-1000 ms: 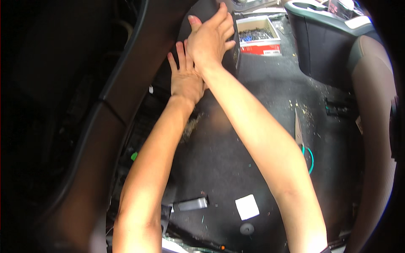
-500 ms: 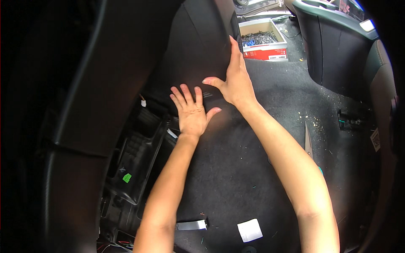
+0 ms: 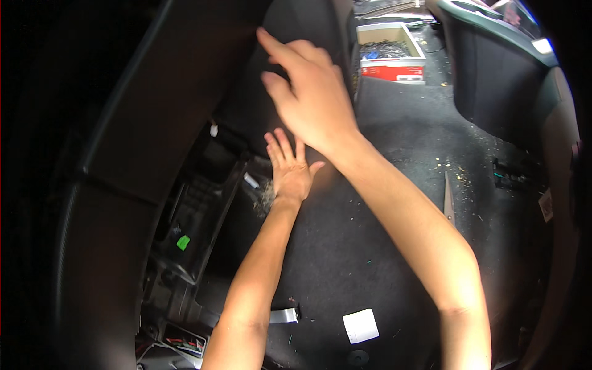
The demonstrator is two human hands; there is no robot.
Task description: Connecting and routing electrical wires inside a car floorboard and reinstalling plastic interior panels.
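Observation:
My left hand (image 3: pixel 290 176) has its fingers spread against the lower part of a smooth black trim panel (image 3: pixel 311 24) and holds nothing. Above it my right hand (image 3: pixel 314 95) is over the panel's face, slightly smeared by motion. Its thumb and forefinger point left and stand apart, with nothing visible between them. Whether the right hand touches the panel I cannot tell. By my left wrist, a bare patch of greyish debris (image 3: pixel 265 198) shows beside the black floor carpet (image 3: pixel 320 259).
A red and white box (image 3: pixel 394 71) of small dark parts stands at the far right of the panel. Scissors (image 3: pixel 449 197) lie near my right forearm. A white paper square (image 3: pixel 361 325) and a metal strip (image 3: pixel 283 316) lie nearer. An open black sill tray (image 3: pixel 200 222) runs along the left.
My right hand has left the panel's right edge and moved left across its face. The left hand sits slightly more to the right, and the debris by its wrist now shows.

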